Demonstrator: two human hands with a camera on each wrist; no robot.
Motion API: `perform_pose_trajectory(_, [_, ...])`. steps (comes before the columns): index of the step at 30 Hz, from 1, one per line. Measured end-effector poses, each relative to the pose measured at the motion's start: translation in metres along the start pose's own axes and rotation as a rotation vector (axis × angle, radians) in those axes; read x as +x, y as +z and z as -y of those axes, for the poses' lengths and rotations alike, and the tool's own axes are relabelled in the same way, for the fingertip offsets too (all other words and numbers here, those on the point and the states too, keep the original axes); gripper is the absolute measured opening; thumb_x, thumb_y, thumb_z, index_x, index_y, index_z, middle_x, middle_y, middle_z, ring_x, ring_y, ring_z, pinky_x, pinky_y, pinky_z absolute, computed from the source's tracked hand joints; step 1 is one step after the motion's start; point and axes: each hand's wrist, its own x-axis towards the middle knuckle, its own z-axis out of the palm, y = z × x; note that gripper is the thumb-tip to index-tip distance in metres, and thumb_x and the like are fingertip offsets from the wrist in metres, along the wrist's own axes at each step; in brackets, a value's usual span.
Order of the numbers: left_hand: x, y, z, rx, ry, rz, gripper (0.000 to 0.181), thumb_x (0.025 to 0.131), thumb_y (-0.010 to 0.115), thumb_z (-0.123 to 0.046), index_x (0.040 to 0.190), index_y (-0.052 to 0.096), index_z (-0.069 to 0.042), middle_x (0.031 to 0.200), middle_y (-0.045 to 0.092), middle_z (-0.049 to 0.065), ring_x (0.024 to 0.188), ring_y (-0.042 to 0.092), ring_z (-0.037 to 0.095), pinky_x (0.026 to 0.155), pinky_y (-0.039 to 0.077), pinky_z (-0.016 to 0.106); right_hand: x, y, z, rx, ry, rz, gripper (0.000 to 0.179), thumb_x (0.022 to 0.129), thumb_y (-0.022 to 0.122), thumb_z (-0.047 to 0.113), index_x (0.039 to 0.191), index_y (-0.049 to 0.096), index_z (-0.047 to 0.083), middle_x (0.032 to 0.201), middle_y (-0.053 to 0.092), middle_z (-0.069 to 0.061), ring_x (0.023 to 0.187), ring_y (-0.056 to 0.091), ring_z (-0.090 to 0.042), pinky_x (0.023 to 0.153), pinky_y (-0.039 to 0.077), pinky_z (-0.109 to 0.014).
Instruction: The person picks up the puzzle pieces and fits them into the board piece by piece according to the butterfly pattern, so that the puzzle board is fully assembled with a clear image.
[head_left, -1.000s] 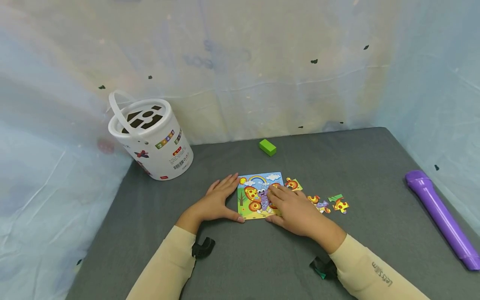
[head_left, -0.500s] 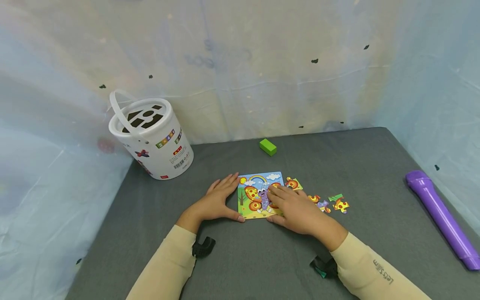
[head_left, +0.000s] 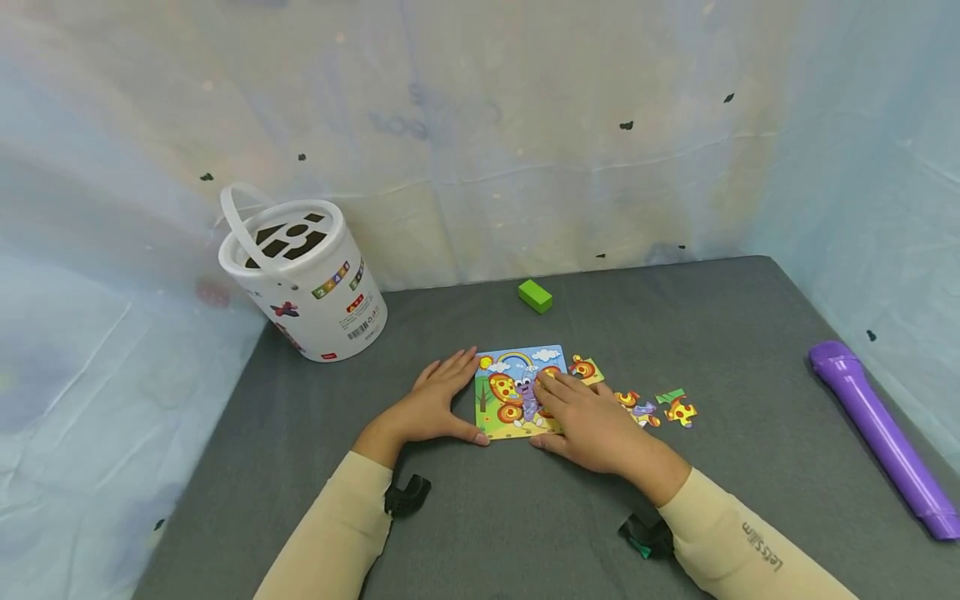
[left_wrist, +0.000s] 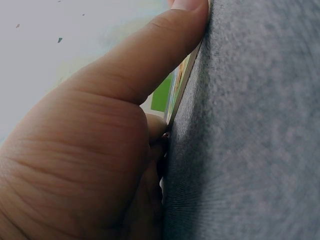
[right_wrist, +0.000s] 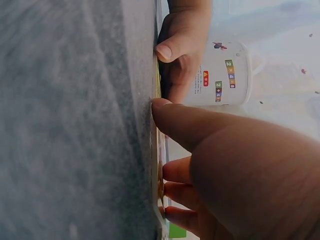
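Note:
A butterfly jigsaw puzzle (head_left: 504, 396) lies flat on the grey table. My left hand (head_left: 431, 406) is spread along its left side, the thumb at the near left corner. My right hand (head_left: 592, 421) covers the right part; its fingertips rest on the picture and its thumb (right_wrist: 167, 112) touches the near edge. Beneath that palm part of the picture is hidden. Several loose puzzle pieces lie to the right: one (head_left: 587, 369) beside the board, an orange one (head_left: 681, 412) farther off, and others (head_left: 645, 412) partly behind my right hand.
A white bucket (head_left: 322, 308) with a shape-cutout lid and raised handle stands at the back left. Near the table's far edge lies a green block (head_left: 536, 296). A purple tube (head_left: 885, 437) lies along the right edge. Sheeting (head_left: 480, 150) hangs behind the table.

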Motion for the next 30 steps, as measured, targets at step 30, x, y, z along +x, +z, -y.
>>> perform_pose_trajectory(30, [0.001, 0.001, 0.002, -0.009, -0.006, 0.004, 0.134, 0.078, 0.091, -0.068, 0.176, 0.017, -0.015, 0.182, 0.007, -0.002, 0.165, 0.0, 0.019, 0.128, -0.004, 0.056, 0.001, -0.012, -0.083, 0.994, 0.123, -0.35, 0.054, 0.121, 0.039, 0.032, 0.164, 0.043, -0.001, 0.159, 0.049, -0.026, 0.141, 0.052, -0.046, 0.111, 0.042, -0.066])
